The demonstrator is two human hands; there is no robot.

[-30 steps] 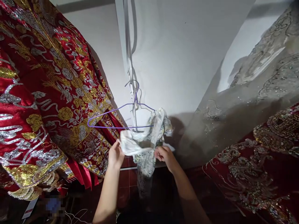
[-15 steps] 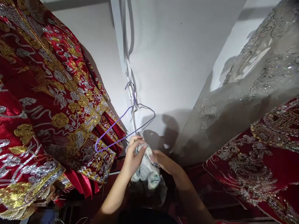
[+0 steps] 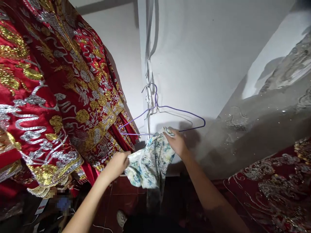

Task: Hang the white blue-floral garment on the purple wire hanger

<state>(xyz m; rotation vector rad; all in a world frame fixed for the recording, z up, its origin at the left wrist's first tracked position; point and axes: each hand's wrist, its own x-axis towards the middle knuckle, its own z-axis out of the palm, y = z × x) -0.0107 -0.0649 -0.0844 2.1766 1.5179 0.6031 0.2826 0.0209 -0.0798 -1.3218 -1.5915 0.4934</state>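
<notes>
A soft white cloth with a blue-green floral print point(image 3: 148, 161) is stretched between my two hands, its lower part hanging in folds. My left hand point(image 3: 117, 165) is closed on the cloth's left edge, fingers wrapped round it. Higher up on the right, my right hand point(image 3: 177, 142) grips the top corner with thumb and fingers. Just behind the cloth's top edge hangs a purple clothes hanger point(image 3: 181, 110), hooked near a white strap point(image 3: 149, 69). The cloth and right hand cover part of its bottom bar; whether they touch it I cannot tell.
On the left hangs a red embroidered jacket point(image 3: 92, 100) with gold and silver patterns. Sheer beaded fabric point(image 3: 243, 129) and a dark red beaded garment point(image 3: 274, 184) are at right. A pale wall point(image 3: 194, 58) stands behind. Below, a shoe point(image 3: 120, 218) shows on the tiled floor.
My hands have moved apart, the left one out to the left, spreading the bunched cloth open. The hanger has turned to face me more broadly. The view has shifted left.
</notes>
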